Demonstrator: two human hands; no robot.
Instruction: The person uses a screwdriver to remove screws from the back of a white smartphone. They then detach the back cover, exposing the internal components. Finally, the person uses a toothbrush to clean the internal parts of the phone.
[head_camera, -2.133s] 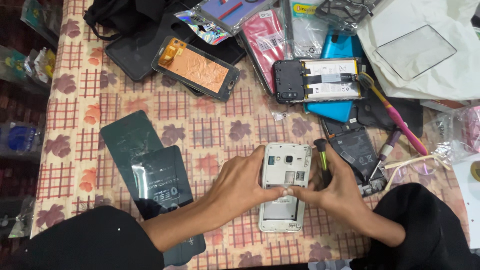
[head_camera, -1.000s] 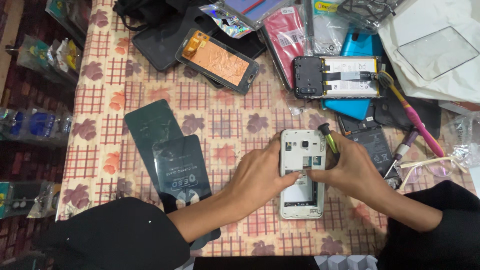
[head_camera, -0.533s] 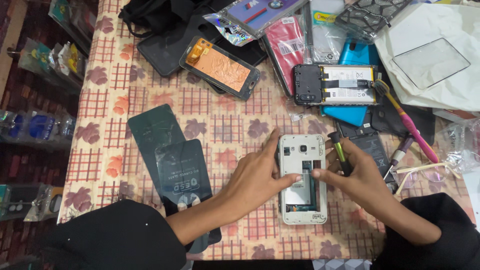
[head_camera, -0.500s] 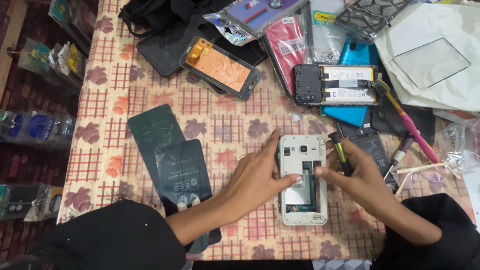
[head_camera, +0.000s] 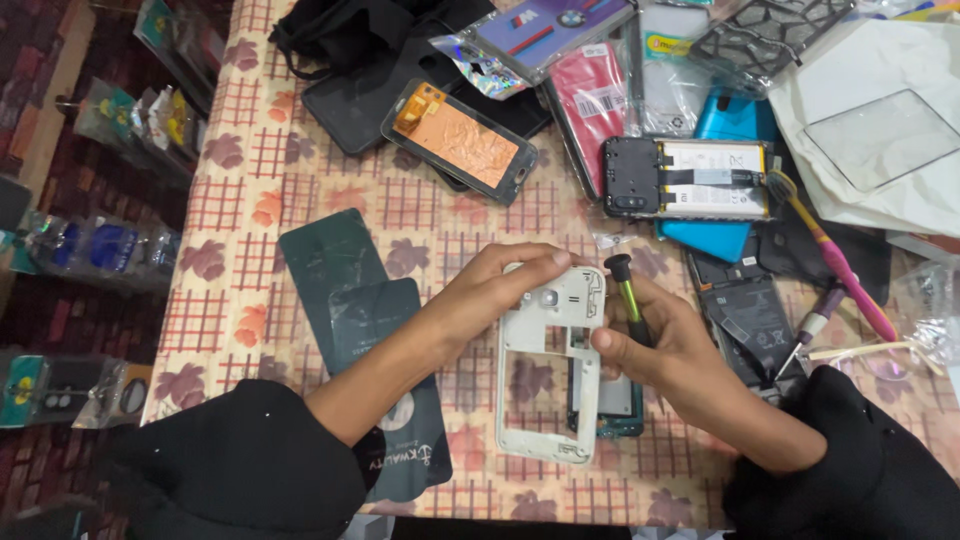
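Note:
My left hand (head_camera: 495, 290) grips the top of a white phone middle frame (head_camera: 530, 400) and holds it lifted and tilted off the phone body (head_camera: 615, 405), which lies on the table just to its right. My right hand (head_camera: 670, 350) touches the frame's right edge with its fingertips and keeps a green-handled screwdriver (head_camera: 625, 300) tucked in the palm, black cap pointing up. Through the frame's open middle the patterned tablecloth (head_camera: 250, 190) shows.
Two dark back covers (head_camera: 350, 300) lie left of my left arm. An opened phone with its battery showing (head_camera: 690, 180), a screen with an orange back (head_camera: 460, 140), a toothbrush (head_camera: 830, 255), a small screwdriver (head_camera: 815, 325) and packaged cases crowd the far and right side.
The white frame has come off the phone body: it lay flat on the phone before, and now my left hand has lifted it up and leftward, uncovering the body beside it.

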